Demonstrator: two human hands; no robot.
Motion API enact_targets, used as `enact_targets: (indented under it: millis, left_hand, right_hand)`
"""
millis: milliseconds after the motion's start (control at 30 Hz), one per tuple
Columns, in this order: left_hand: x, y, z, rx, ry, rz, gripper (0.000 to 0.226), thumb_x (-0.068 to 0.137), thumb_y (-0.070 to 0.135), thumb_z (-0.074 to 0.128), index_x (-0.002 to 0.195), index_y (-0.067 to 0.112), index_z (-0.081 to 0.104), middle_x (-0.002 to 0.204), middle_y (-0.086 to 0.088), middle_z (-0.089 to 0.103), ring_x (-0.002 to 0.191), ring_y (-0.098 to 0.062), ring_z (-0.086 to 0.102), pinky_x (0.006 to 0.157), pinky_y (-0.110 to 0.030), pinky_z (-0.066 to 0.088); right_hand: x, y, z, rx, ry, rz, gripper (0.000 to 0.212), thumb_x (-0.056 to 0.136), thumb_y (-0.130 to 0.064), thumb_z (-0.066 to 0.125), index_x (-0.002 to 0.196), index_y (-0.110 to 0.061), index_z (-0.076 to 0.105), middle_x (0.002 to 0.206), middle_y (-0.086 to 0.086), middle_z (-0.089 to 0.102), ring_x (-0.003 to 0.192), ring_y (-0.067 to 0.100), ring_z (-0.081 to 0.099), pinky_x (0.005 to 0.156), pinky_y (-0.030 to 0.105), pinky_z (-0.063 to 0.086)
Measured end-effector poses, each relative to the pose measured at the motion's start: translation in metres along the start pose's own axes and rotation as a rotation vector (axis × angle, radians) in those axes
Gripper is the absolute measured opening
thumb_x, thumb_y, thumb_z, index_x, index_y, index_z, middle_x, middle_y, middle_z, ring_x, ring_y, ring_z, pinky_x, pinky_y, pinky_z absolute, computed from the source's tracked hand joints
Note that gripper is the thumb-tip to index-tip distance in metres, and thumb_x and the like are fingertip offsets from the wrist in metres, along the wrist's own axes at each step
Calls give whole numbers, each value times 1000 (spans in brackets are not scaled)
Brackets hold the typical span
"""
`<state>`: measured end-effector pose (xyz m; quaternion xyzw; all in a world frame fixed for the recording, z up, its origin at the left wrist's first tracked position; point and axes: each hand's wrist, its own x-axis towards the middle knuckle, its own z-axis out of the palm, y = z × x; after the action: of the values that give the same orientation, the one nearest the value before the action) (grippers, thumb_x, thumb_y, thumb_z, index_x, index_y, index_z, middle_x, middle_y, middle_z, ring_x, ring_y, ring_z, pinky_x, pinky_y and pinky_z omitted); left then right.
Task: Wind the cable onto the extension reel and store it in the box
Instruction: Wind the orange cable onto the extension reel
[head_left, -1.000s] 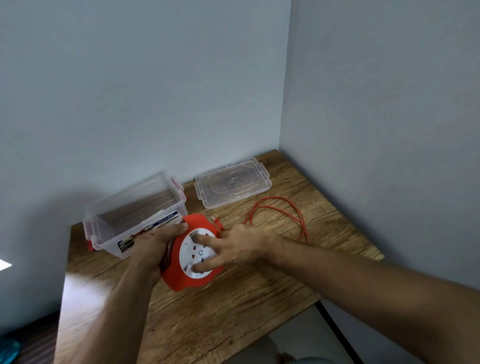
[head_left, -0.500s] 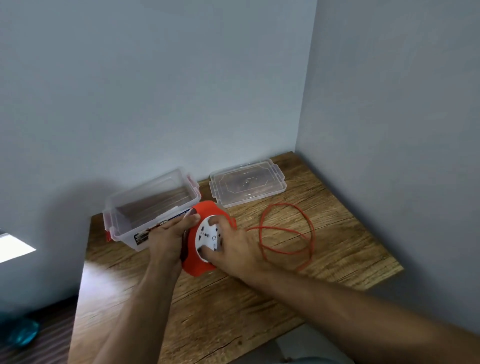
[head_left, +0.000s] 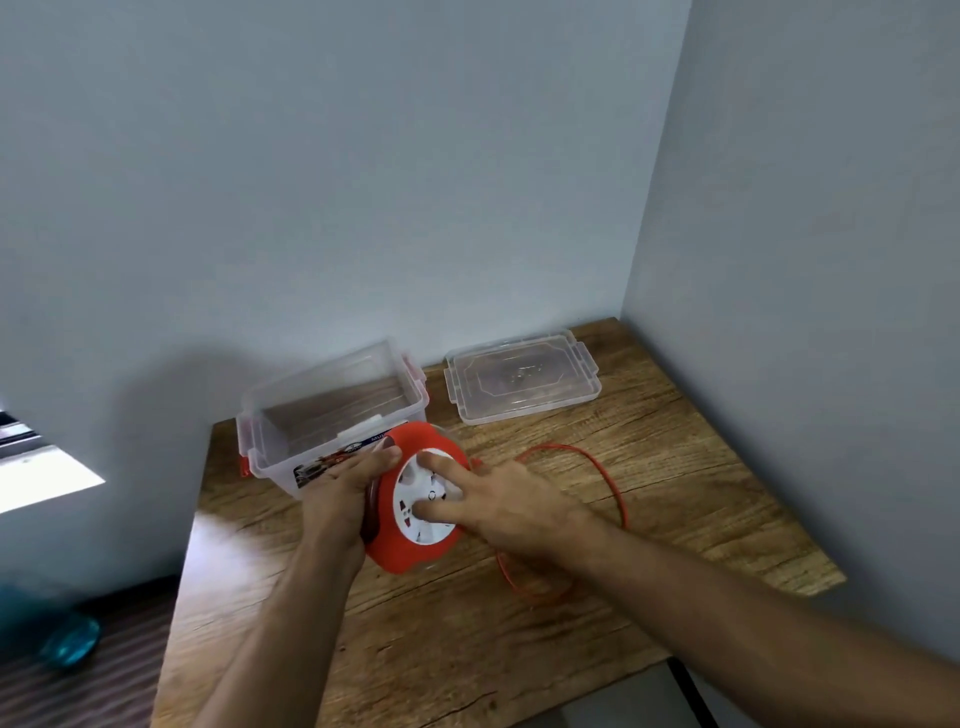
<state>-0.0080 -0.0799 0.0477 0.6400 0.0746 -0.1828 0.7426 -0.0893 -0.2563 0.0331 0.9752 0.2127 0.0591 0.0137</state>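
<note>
An orange extension reel (head_left: 400, 551) with a white socket face stands tilted on the wooden table (head_left: 675, 499). My left hand (head_left: 343, 493) grips its left rim. My right hand (head_left: 504, 499) lies on the white face with the fingers pressed into it. A loose orange cable (head_left: 613, 483) loops on the table to the right and passes under my right wrist. Just behind the reel stands the clear plastic box (head_left: 332, 395), open, with red latches and nothing inside.
The box's clear lid (head_left: 519, 384) lies flat at the back of the table near the wall corner. Walls close off the back and right sides. The table's front edge runs below my arms. A teal object (head_left: 70, 642) lies on the floor to the left.
My right hand's fingers have shifted around the white face. The cable loop has changed shape and lies nearer my right arm. The camera view has shifted, so the scene sits further right in the frame.
</note>
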Motion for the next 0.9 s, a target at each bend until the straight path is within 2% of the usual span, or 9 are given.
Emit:
enact_targets:
  millis: [100, 167, 200, 333, 467, 567, 633, 767, 900]
  left_hand:
    - [2, 2, 0, 14, -46, 0, 44, 62, 10, 88, 104, 12, 75, 108, -21, 78, 95, -45, 75, 81, -57, 62]
    - [1, 4, 2, 14, -76, -23, 61, 54, 15, 93, 112, 9, 75, 110, -23, 78, 97, -48, 75, 85, -65, 59]
    - [1, 6, 3, 13, -85, -37, 62, 54, 17, 93, 113, 9, 75, 109, -22, 78, 97, -48, 75, 85, -65, 59]
    - [0, 11, 7, 81, -126, -92, 25, 73, 12, 82, 97, 10, 75, 93, -17, 81, 79, -38, 77, 63, -45, 64]
    - [1, 14, 6, 125, -148, -70, 33, 72, 16, 82, 103, 9, 75, 99, -19, 80, 78, -37, 77, 56, -39, 62]
    - [-1, 16, 7, 173, -157, -63, 57, 58, 25, 85, 112, 9, 73, 102, -19, 80, 78, -36, 79, 53, -36, 61]
    - [-3, 17, 10, 199, -158, -59, 63, 56, 27, 85, 115, 9, 72, 102, -18, 80, 78, -35, 79, 51, -35, 61]
    - [-5, 18, 14, 231, -110, -24, 50, 60, 23, 87, 106, 6, 76, 95, -17, 81, 80, -37, 78, 57, -37, 61]
    - [-7, 19, 17, 185, -53, 17, 17, 76, 16, 83, 91, 11, 76, 94, -15, 79, 84, -34, 75, 67, -38, 58]
  right_hand:
    - [0, 18, 2, -79, -3, -152, 66, 93, -17, 66, 146, -38, 33, 159, 18, 23, 97, 35, 65, 46, 32, 51]
    - [1, 27, 4, -114, 36, -241, 72, 88, -17, 72, 146, -38, 34, 156, 19, 23, 106, 37, 63, 49, 32, 52]
    - [2, 30, 6, -111, 66, -312, 74, 87, -17, 74, 145, -37, 33, 153, 18, 24, 102, 37, 64, 50, 33, 55]
    - [3, 36, 17, -201, 124, -584, 64, 93, -13, 66, 141, -32, 28, 146, 16, 30, 85, 33, 66, 50, 38, 58]
    - [11, 41, 12, -195, 181, -517, 61, 93, -18, 68, 136, -33, 28, 143, 21, 30, 76, 34, 68, 50, 39, 59]
    - [15, 44, 12, -183, 122, -503, 62, 91, -18, 71, 136, -34, 30, 143, 23, 31, 79, 46, 68, 49, 47, 59]
    - [16, 42, 14, -187, 75, -490, 65, 89, -18, 73, 137, -34, 32, 141, 24, 32, 75, 48, 67, 47, 48, 59]
    - [13, 39, 23, -134, 51, -381, 76, 88, -26, 75, 144, -40, 25, 141, 23, 29, 82, 51, 65, 51, 49, 59]
    - [4, 17, 19, -96, 8, -81, 68, 95, -41, 60, 149, -40, 18, 139, 24, 45, 80, 35, 66, 56, 42, 59]
